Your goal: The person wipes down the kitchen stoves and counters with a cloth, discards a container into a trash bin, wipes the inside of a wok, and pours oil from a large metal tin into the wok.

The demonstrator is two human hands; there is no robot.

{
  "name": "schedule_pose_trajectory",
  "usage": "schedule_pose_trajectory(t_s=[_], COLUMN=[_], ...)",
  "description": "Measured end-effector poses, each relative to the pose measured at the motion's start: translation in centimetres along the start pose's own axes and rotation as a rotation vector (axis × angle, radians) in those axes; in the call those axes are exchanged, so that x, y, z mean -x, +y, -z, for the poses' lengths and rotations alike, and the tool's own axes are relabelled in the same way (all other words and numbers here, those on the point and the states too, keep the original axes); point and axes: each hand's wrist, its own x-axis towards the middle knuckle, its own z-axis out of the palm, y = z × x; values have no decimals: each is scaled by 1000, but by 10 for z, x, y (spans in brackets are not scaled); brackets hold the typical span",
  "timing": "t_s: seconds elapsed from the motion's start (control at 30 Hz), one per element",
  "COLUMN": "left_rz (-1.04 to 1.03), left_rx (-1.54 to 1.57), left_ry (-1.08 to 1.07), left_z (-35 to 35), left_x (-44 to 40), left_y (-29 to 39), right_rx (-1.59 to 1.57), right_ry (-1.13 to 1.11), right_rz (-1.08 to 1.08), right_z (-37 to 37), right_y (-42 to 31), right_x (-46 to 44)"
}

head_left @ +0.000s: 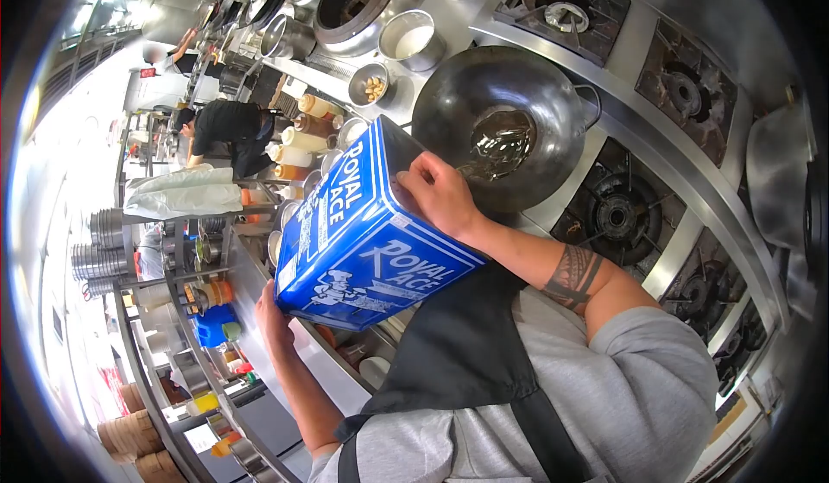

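A large blue square tin (345, 224) lettered "ROYAL ACE" is tilted in front of me, its top towards a big dark wok (449, 94). My right hand (436, 194) has its fingers curled at the tin's top, close to the wok rim. What exactly they grip there is hidden. Supporting the tin's lower end is my left hand (275, 319), with most of its fingers out of sight behind the edge. Shiny clear liquid (503, 142) lies in the wok. Whether a stream runs from the tin is hard to make out.
Gas burners (617, 211) line the stove right of the wok. Beyond it stand a pot of white stuff (408, 38) and a small bowl of brown pieces (370, 84). Sauce bottles (302, 138) crowd the left counter. A co-worker in black (229, 133) bends over farther off.
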Motion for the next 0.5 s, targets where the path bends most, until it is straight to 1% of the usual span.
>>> schedule_pose_trajectory(t_s=[0.13, 0.3, 0.5], left_rz=[-27, -5, -74], left_rx=[-20, -24, -31], left_ry=[-17, -34, -45], left_z=[1, 3, 5], left_x=[1, -1, -5], left_y=[5, 7, 7], right_rx=[5, -46, -27], right_ry=[-4, 6, 8], right_rz=[-13, -34, -37], right_z=[5, 6, 9], right_y=[-5, -4, -8], right_x=[1, 2, 4])
